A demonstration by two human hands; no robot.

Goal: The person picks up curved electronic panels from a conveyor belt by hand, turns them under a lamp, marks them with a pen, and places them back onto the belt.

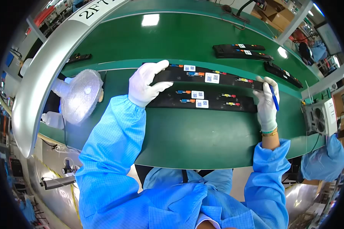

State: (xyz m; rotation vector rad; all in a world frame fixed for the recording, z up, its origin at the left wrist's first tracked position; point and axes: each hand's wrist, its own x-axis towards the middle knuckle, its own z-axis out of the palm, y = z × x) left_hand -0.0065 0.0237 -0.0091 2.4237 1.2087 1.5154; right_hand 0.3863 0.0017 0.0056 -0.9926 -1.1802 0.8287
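A long black strip with white code labels and small coloured connectors is held level in both my hands. My left hand, in a white glove, pinches its left end between thumb and fingers. Gloved in white as well, my right hand grips the right end, with a blue pen tucked along its fingers. Just behind the held strip lies a similar black strip, partly hidden. Nearer to me, two more black strips rest side by side on the green table.
Several black strips lie at the back right, with another one nearby. At left stand a bubble-wrapped round object and a curved silver lamp arm. A white fan unit sits at the right edge.
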